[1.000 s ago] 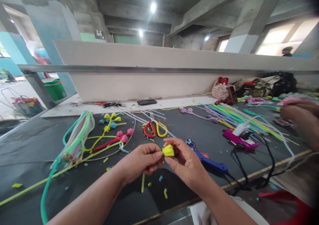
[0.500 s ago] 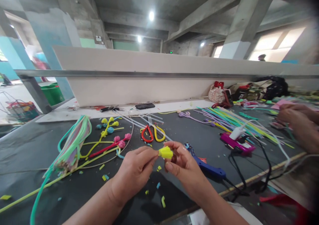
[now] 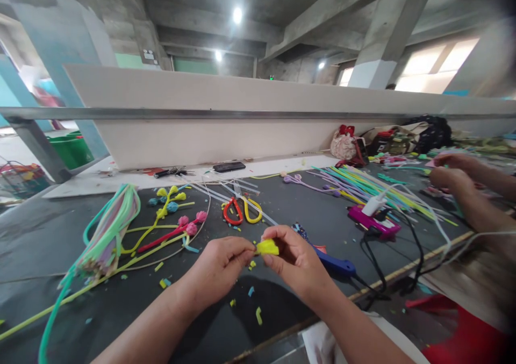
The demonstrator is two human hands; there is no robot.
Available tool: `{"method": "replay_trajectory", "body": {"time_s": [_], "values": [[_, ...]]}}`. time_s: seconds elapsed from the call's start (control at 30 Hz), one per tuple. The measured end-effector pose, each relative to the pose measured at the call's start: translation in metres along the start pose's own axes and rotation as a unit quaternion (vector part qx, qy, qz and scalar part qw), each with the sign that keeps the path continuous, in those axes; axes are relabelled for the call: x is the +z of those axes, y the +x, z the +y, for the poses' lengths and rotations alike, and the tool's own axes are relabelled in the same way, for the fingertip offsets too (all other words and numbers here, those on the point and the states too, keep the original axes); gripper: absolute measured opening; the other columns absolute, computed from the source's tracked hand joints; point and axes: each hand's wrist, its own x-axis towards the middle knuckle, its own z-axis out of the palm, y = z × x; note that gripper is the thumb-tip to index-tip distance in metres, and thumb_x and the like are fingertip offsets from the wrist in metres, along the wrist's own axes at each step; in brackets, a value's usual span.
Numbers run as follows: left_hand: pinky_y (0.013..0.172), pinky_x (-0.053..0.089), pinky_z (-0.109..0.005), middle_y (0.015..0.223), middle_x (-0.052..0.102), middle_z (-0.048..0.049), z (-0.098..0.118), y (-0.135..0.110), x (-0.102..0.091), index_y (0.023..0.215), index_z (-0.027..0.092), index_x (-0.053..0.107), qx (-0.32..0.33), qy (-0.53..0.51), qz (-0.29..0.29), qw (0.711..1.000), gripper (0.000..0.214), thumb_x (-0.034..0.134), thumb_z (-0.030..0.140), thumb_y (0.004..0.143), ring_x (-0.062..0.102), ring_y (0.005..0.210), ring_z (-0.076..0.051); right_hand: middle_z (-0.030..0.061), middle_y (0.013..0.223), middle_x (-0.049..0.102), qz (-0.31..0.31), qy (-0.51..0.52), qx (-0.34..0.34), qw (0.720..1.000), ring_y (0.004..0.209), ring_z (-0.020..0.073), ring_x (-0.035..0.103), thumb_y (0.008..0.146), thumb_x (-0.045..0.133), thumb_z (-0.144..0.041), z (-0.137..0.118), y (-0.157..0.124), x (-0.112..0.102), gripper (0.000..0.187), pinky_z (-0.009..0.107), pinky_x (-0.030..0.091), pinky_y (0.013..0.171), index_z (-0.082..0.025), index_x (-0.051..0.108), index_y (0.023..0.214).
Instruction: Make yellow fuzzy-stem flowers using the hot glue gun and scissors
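Observation:
A small fuzzy yellow flower bud (image 3: 266,247), seemingly made of pipe cleaner, is held just above the dark table (image 3: 189,332). My left hand (image 3: 217,267) pinches its narrow left end between thumb and fingertips. On the wider right end, the thumb and fingers of my right hand (image 3: 296,259) are closed. Scissors (image 3: 233,212) with one red and one yellow handle lie beyond my hands. To the right of my right hand rests a blue glue gun (image 3: 338,264). Yellow and blue scraps (image 3: 258,315) are scattered below the bud.
At left lie a bundle of pastel pipe cleaners (image 3: 108,224), a yellow-budded stem (image 3: 165,211) and a pink-budded stem (image 3: 191,224). More pipe cleaners (image 3: 363,186), a purple power strip (image 3: 374,223) with cables, and another person's hands (image 3: 455,176) are at right.
The view has shifted slightly, so the table items appear further left. The yellow bud is turned a little in my fingers, and my right fingertips sit closer around it.

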Motion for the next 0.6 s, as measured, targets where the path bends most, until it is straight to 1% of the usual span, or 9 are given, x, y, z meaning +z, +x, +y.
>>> {"method": "replay_trajectory", "body": {"time_s": [0.13, 0.2, 0.27, 0.33, 0.47, 0.6], "values": [[0.058, 0.034, -0.020, 0.062, 0.056, 0.0005, 0.0025, 0.0019, -0.0009, 0.067, 0.015, 0.064, -0.066, -0.039, -0.023, 0.997, 0.021, 0.051, 0.018, 0.082, 0.048, 0.061, -0.011, -0.0004, 0.081, 0.053, -0.024, -0.082, -0.046, 0.995, 0.070, 0.0118, 0.050, 0.079, 0.062, -0.023, 0.0017, -0.0018, -0.0031, 0.019, 0.024, 0.041, 0.062, -0.021, 0.053, 0.096], [0.058, 0.034, -0.020, 0.063, 0.056, 0.0009, 0.0026, 0.0022, -0.0011, 0.069, 0.014, 0.065, -0.104, -0.074, -0.034, 0.991, 0.018, 0.052, 0.018, 0.080, 0.047, 0.061, -0.011, 0.0004, 0.084, 0.054, -0.032, -0.117, -0.066, 0.990, 0.073, 0.0126, 0.051, 0.079, 0.061, -0.021, 0.0022, -0.0023, -0.0040, 0.019, 0.024, 0.042, 0.065, -0.022, 0.053, 0.097], [0.059, 0.034, -0.021, 0.064, 0.056, 0.0012, 0.0025, 0.0021, -0.0020, 0.070, 0.014, 0.066, -0.131, -0.111, -0.050, 0.984, 0.017, 0.053, 0.021, 0.079, 0.047, 0.062, -0.011, 0.0008, 0.084, 0.055, -0.032, -0.129, -0.069, 0.989, 0.073, 0.0132, 0.053, 0.079, 0.060, -0.021, 0.0024, -0.0024, -0.0045, 0.021, 0.025, 0.043, 0.065, -0.022, 0.052, 0.099], [0.059, 0.033, -0.021, 0.063, 0.054, 0.0016, 0.0023, 0.0019, -0.0031, 0.067, 0.014, 0.064, -0.139, -0.133, -0.063, 0.979, 0.021, 0.053, 0.025, 0.080, 0.045, 0.062, -0.011, 0.0005, 0.082, 0.054, -0.030, -0.124, -0.058, 0.990, 0.072, 0.0133, 0.053, 0.079, 0.060, -0.022, 0.0024, -0.0024, -0.0043, 0.022, 0.025, 0.043, 0.064, -0.022, 0.051, 0.100], [0.057, 0.031, -0.022, 0.059, 0.052, 0.0013, 0.0015, 0.0016, -0.0036, 0.062, 0.013, 0.062, -0.132, -0.135, -0.071, 0.979, 0.035, 0.049, 0.036, 0.084, 0.042, 0.058, -0.010, 0.0005, 0.083, 0.054, -0.038, -0.099, -0.051, 0.993, 0.073, 0.0130, 0.054, 0.081, 0.060, -0.023, 0.0027, -0.0026, -0.0024, 0.025, 0.024, 0.044, 0.065, -0.022, 0.049, 0.103], [0.055, 0.031, -0.022, 0.057, 0.052, 0.0013, 0.0008, 0.0017, -0.0016, 0.059, 0.013, 0.062, -0.145, -0.116, -0.066, 0.980, 0.038, 0.052, 0.042, 0.082, 0.042, 0.056, -0.011, 0.0014, 0.088, 0.054, -0.047, -0.102, -0.062, 0.992, 0.076, 0.0131, 0.055, 0.081, 0.059, -0.021, 0.0029, -0.0031, -0.0002, 0.025, 0.025, 0.045, 0.067, -0.022, 0.049, 0.104]]}}
